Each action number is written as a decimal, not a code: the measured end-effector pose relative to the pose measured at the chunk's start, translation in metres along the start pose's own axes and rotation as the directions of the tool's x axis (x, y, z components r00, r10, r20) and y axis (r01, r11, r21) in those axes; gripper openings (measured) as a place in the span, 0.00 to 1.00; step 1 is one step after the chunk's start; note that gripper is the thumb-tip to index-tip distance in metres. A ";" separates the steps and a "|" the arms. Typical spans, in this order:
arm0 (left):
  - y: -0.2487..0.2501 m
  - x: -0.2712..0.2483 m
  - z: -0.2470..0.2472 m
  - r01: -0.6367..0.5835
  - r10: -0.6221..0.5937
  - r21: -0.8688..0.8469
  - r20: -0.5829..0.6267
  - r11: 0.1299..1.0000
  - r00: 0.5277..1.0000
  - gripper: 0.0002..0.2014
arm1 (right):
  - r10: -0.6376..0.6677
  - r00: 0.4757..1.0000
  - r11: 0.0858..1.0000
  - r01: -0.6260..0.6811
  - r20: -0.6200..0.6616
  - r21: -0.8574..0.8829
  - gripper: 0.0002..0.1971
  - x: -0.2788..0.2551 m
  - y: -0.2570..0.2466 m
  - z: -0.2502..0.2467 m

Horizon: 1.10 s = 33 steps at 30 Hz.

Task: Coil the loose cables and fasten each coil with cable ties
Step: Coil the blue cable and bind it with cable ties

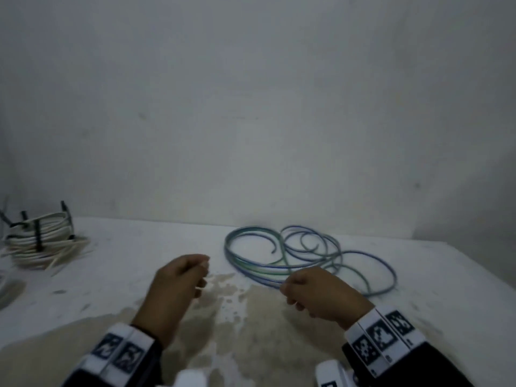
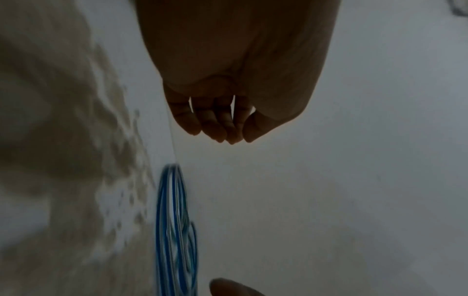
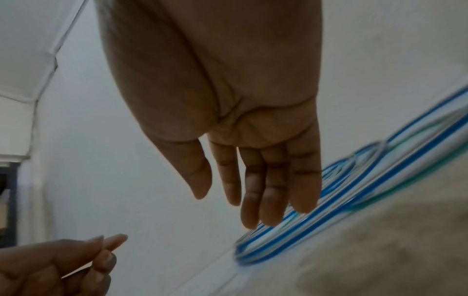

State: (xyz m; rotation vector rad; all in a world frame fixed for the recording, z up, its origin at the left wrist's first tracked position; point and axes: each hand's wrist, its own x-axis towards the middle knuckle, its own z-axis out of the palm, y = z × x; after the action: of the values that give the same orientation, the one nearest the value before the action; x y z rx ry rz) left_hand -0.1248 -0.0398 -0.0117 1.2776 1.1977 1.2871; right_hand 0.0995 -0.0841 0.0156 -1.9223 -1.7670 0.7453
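A long blue, green and white cable [image 1: 279,265] lies in loose, uneven loops on the white table [image 1: 117,275]. My left hand [image 1: 205,270] hovers left of the loops with curled fingers. It pinches a thin pale cable tie [image 3: 76,271], which runs as a fine line [image 2: 172,140] down toward the cable's near edge [image 2: 174,200]. My right hand [image 1: 287,291] hangs just over the near edge of the loops [image 3: 329,210]. Its fingers [image 3: 268,200] are fairly straight and relaxed, the thumb is apart, and nothing shows in its grasp.
At the table's far left sits a white cable coil [image 1: 39,238] bound with black ties, on a heap of pale loose ties [image 1: 69,254]. A brown worn patch [image 1: 251,317] marks the table in front of me. A plain wall [image 1: 251,107] stands close behind.
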 end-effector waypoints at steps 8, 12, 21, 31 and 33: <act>-0.024 -0.008 0.091 0.339 -0.286 -0.389 0.189 0.857 0.939 0.04 | 0.133 0.990 0.921 -0.108 0.043 -0.375 0.17 -0.005 0.060 -0.036; -0.042 -0.005 0.095 0.401 -0.357 -0.455 0.183 0.795 0.916 0.02 | 0.142 0.987 0.877 -0.090 0.075 -0.472 0.23 0.011 0.064 -0.033; -0.049 0.000 0.088 0.458 -0.432 -0.540 0.185 0.706 0.883 0.06 | 0.115 0.992 0.756 -0.117 -0.045 -0.644 0.09 0.052 0.081 -0.027; -0.030 0.001 0.069 0.180 -0.182 -0.342 0.027 0.922 0.983 0.37 | -0.533 0.807 0.833 0.446 -0.254 -0.328 0.03 -0.013 -0.005 -0.076; -0.029 0.001 0.066 -0.005 0.004 -0.123 -0.005 0.992 1.000 0.27 | -0.573 0.770 0.817 0.505 -0.282 -0.279 0.03 -0.024 -0.020 -0.082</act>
State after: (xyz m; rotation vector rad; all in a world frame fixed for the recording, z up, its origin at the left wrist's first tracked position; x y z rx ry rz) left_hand -0.0597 -0.0345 -0.0418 1.1893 1.1021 1.3467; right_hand 0.1362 -0.1023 0.0937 -1.3963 -2.0501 0.0164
